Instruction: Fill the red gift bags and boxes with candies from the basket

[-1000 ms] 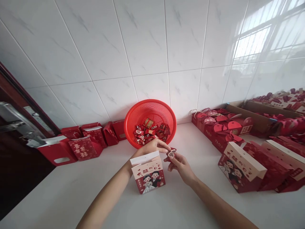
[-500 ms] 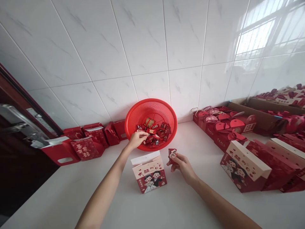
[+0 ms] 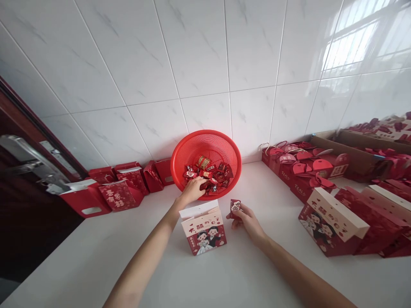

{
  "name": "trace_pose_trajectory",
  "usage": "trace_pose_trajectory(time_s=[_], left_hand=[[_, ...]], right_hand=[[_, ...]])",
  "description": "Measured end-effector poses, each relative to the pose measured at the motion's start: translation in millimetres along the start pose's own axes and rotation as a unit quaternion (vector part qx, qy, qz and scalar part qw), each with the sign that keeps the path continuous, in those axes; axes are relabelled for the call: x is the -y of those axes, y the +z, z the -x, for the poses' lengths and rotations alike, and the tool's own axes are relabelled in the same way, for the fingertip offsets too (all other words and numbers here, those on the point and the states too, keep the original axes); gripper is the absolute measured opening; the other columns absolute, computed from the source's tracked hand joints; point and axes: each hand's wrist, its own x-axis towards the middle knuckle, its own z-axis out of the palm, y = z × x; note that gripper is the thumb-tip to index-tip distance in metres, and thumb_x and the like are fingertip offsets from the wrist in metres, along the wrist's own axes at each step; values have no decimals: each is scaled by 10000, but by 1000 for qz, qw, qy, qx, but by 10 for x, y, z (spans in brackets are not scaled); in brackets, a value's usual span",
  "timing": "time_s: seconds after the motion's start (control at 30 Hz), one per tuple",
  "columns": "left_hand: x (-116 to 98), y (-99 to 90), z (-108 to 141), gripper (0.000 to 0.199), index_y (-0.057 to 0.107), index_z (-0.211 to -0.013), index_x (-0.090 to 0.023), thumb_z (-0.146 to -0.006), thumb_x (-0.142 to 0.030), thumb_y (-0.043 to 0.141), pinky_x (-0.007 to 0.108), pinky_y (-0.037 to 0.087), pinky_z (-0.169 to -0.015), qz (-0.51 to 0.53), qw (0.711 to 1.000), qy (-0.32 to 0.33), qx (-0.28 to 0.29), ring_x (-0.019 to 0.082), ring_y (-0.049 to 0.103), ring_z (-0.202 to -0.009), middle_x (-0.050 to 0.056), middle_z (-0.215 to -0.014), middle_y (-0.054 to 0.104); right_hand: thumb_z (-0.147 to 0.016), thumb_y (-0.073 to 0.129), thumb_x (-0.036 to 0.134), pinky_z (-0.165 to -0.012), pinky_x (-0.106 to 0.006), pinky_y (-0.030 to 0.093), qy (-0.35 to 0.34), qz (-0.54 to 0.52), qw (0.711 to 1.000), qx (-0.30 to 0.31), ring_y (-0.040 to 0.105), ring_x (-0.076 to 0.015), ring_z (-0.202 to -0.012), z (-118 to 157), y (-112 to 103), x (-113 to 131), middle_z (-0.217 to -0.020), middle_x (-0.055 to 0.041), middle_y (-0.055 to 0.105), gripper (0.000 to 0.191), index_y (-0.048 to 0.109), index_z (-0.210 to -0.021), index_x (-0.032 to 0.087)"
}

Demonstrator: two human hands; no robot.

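My left hand [image 3: 194,189] reaches over the near rim of a red plastic basket [image 3: 183,149]. Its fingers are drawn together among the red-wrapped candies [image 3: 221,174]; whatever is between them is hidden. Between thumb and fingers, my right hand [image 3: 247,220] pinches a small dark red packet [image 3: 235,206] with white print, held above the counter right of the gift box. That gift box [image 3: 205,235], red and cream with a cartoon couple on its front, stands upright between my forearms. Its top flaps are raised, and the inside cannot be seen.
Several red boxes [image 3: 120,194] stand at the left by a door handle [image 3: 22,149]. To the right are red handled boxes [image 3: 298,164], a cardboard carton [image 3: 356,147] and another couple-print box [image 3: 332,222]. A tiled wall [image 3: 205,55] rises behind the white counter [image 3: 135,265].
My left hand has moved right and deeper among the candies in the basket. My right hand keeps its hold on the packet, almost still. The view has shifted slightly.
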Motion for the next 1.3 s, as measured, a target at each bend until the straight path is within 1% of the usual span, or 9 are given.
trace_pose_trajectory(time_s=[0.17,0.3,0.47,0.6,0.73,0.93,1.07,1.17,1.3], left_hand=[[-12,51,0,271,776,-1012,-185,-787,-176,625,401,531,-936,29,998,-34,-35,286,709,-992,109,-1081,759],[18,40,-3,330,752,-1095,-159,-848,-321,605,389,555,-898,68,994,-63,-61,276,714,-997,105,-1090,767],[22,-25,22,422,756,-1091,-145,-826,-448,630,363,559,-860,99,988,-82,-80,275,716,-970,98,-1051,778],[-6,-59,75,471,750,-1088,-127,-825,-494,619,363,562,-798,110,987,-88,-80,263,721,-859,113,-1032,778],[-37,-56,131,425,751,-1066,-146,-827,-471,617,368,556,-828,111,987,-82,-80,262,710,-893,98,-1043,777],[-67,-57,155,302,747,-1064,-178,-818,-255,590,404,504,-994,87,990,-66,-89,277,666,-1082,87,-1123,744],[-112,-84,208,394,733,-1120,-192,-772,-134,556,382,490,-1025,48,997,-24,-58,252,650,-1108,89,-1186,699],[-203,-108,276,419,732,-1139,-223,-758,-137,581,358,478,-1030,32,999,10,-17,243,623,-1146,76,-1264,660],[-352,-128,308,278,758,-1067,-238,-830,-280,619,384,447,-1043,19,1000,19,0,258,606,-1153,70,-1227,680]], right_hand=[[-655,693,473,-562,-285,448,1,3,1000,-1,577,-121,-473,3,9,13,-739,-15,676,347,565,-806,188],[-644,685,470,-565,-280,442,2,7,1000,0,579,-121,-479,-4,10,10,-735,-8,668,344,559,-796,189],[-637,698,476,-575,-278,434,0,12,1000,5,579,-124,-493,-10,-8,-10,-741,-7,668,357,565,-799,188],[-650,694,471,-584,-285,440,-4,15,1000,11,582,-131,-507,-10,-15,-14,-751,-11,669,343,565,-797,190],[-653,692,471,-581,-288,442,-5,17,1000,12,578,-132,-507,-13,-12,-15,-747,-13,665,338,563,-795,193],[-654,706,467,-580,-286,440,-6,19,1000,12,586,-132,-503,-16,-17,-20,-756,-14,670,338,561,-785,191],[-654,711,470,-575,-287,443,-8,18,1000,14,584,-134,-499,-16,-24,-22,-746,-11,666,344,563,-786,189],[-654,710,469,-570,-286,443,-9,21,1000,14,585,-134,-498,-18,-25,-24,-746,-10,663,346,563,-792,188],[-661,715,475,-566,-288,447,-13,22,1000,18,582,-132,-496,-21,-20,-28,-747,-10,657,351,553,-790,192]])
